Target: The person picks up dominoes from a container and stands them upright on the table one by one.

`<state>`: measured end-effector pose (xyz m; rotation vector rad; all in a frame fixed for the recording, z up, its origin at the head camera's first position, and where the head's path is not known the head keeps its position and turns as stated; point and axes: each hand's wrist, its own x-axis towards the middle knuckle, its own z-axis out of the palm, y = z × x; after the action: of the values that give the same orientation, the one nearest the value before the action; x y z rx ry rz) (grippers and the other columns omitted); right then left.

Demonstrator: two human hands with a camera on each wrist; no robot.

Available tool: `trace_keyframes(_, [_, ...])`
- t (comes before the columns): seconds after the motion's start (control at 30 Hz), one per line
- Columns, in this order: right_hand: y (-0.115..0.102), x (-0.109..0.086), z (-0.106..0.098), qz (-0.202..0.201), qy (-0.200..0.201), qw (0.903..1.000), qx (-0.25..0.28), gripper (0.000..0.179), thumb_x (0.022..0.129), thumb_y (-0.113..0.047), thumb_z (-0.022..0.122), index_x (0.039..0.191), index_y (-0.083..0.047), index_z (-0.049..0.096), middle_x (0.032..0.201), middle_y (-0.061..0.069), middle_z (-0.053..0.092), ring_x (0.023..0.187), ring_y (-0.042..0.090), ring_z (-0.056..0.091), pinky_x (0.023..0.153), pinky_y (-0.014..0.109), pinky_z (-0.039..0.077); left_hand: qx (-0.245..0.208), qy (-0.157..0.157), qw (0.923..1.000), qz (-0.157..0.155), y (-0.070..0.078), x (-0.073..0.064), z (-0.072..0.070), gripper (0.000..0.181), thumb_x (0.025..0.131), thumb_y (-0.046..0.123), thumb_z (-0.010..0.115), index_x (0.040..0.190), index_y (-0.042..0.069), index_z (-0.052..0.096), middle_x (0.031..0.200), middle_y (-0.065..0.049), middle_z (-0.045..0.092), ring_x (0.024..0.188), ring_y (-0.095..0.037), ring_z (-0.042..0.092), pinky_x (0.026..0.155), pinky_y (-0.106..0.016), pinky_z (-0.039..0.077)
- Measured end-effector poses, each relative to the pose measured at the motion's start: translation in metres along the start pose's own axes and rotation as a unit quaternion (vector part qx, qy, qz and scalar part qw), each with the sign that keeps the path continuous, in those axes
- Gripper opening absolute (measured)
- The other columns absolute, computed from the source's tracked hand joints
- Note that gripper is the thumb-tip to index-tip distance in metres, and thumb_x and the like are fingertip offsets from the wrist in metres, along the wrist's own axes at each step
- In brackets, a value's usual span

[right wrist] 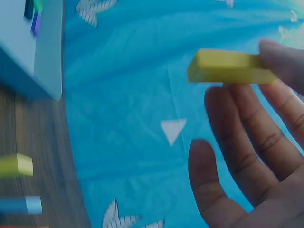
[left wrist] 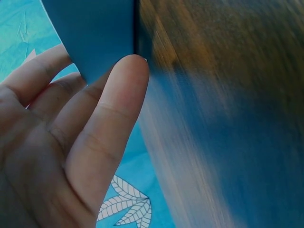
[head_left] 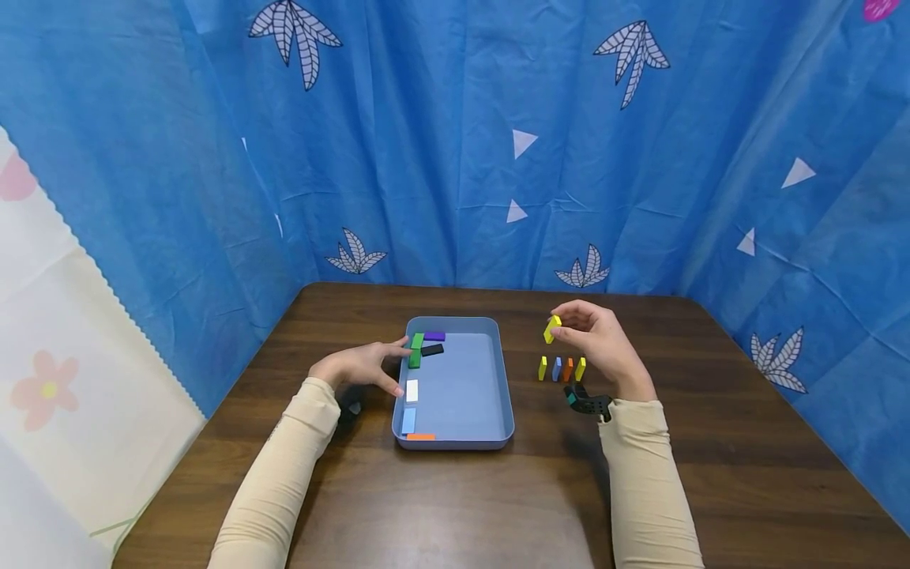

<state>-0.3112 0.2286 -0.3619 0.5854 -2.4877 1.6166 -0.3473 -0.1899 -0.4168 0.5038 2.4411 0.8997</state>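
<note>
My right hand (head_left: pixel 599 340) pinches a yellow block (head_left: pixel 552 329) between thumb and fingertips, raised above the table. In the right wrist view, that block juts out past the fingers (right wrist: pixel 247 109). Below it on the table stand a yellow block (head_left: pixel 543 368), a blue block (head_left: pixel 557 369), an orange block (head_left: pixel 568 370) and another yellow block (head_left: pixel 580 369), in a row. My left hand (head_left: pixel 366 365) rests at the left rim of a blue-grey tray (head_left: pixel 462 444), thumb and fingers spread and loosely extended. The left wrist view shows the thumb against the tray wall (left wrist: pixel 99 33).
Inside the tray, along its left side, lie green blocks (head_left: pixel 415 359), a purple block (head_left: pixel 434 337), a black block (head_left: pixel 432 349), a white block (head_left: pixel 412 390), a light blue block (head_left: pixel 408 420) and an orange block (head_left: pixel 421 437). A blue curtain (head_left: pixel 455 158) hangs behind the wooden table (head_left: pixel 441 506).
</note>
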Motion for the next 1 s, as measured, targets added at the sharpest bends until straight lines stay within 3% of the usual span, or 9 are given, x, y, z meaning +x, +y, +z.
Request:
trace_keyframes(0.2, [0.008,-0.007,-0.016,0.018,0.035,0.9988,-0.027,0.032,0.094,-0.011,0.070,0.121,0.005,0.062,0.104,0.007,0.068,0.091,0.017,0.069,0.078,0.019,0.058,-0.011,0.000,0.9999,-0.011,0.000,0.001,0.001,0.092,0.080,0.032,0.085,0.157,0.018,0.036,0.171,-0.001,0.004,0.156,-0.039,0.005,0.119,-0.069,0.015])
trace_keyframes(0.57, [0.019,-0.017,-0.035,0.027,0.078,0.9930,-0.085,0.028,0.095,-0.009,0.068,0.120,0.002,0.062,0.102,0.007,0.068,0.085,0.008,0.065,0.072,0.017,0.056,-0.024,0.002,0.9996,-0.015,0.000,-0.001,0.003,0.092,0.079,0.031,0.085,0.157,0.019,0.036,0.171,-0.001,0.005,0.156,-0.038,0.007,0.119,-0.068,0.018])
trace_keyframes(0.8, [0.030,-0.018,-0.040,0.049,0.090,0.9888,-0.109,0.029,0.096,-0.009,0.067,0.122,0.004,0.061,0.109,0.020,0.068,0.085,0.004,0.062,0.073,0.018,0.056,-0.013,0.000,0.9998,-0.013,-0.001,-0.001,0.001,0.092,0.081,0.033,0.084,0.157,0.017,0.035,0.171,-0.002,0.004,0.156,-0.040,0.007,0.119,-0.069,0.018])
trace_keyframes(1.0, [0.050,-0.020,-0.044,0.079,0.096,0.9841,-0.126,0.031,0.097,-0.011,0.066,0.123,0.004,0.061,0.115,0.024,0.067,0.089,0.014,0.062,0.076,0.021,0.055,0.001,0.000,1.0000,-0.008,-0.001,0.001,0.001,0.092,0.081,0.034,0.083,0.157,0.017,0.035,0.171,-0.002,0.004,0.156,-0.040,0.007,0.118,-0.070,0.017])
